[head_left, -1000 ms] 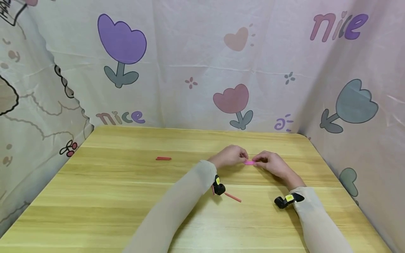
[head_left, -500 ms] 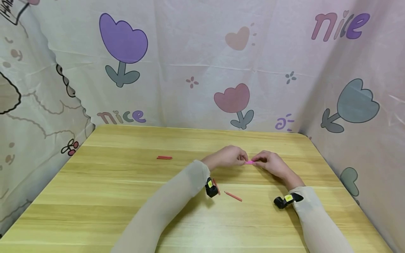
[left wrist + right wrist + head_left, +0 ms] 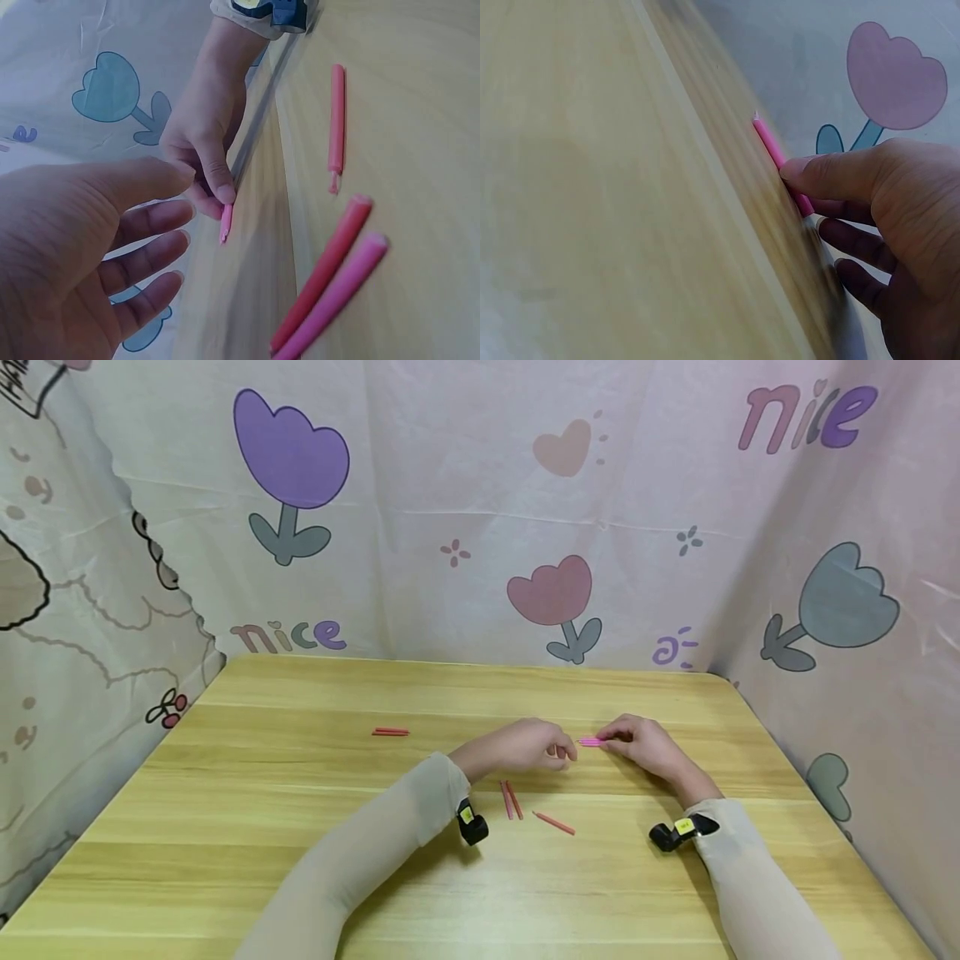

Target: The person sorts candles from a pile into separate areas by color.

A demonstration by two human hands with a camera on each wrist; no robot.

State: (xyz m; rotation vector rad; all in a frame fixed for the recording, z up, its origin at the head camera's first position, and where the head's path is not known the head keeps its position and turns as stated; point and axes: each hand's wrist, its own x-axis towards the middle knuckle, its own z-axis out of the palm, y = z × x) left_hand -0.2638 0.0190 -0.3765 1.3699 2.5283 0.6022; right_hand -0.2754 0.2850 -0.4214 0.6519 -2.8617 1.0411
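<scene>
On the right half of the table my right hand (image 3: 648, 745) pinches a bright pink candle (image 3: 763, 136) between thumb and fingers, its wick end pointing left. In the head view a second pink stick seems to lie against it, too small to be sure. My left hand (image 3: 525, 747) hovers just left of it, apart from it, holding nothing, with fingers loosely bent. Nearer the person, a red candle (image 3: 322, 274) and a pink candle (image 3: 337, 296) lie side by side. A lone coral-red candle (image 3: 554, 823) lies slanted to their right.
Two red candles (image 3: 391, 732) lie parallel on the left part of the wooden table (image 3: 225, 827). A patterned cloth (image 3: 420, 460) hangs behind the table and along both sides. Each wrist wears a small black camera (image 3: 472, 823).
My left hand has let go of the pink candle's left end and drawn back left and toward the person, uncovering the red and pink pair. My right hand has stayed nearly still.
</scene>
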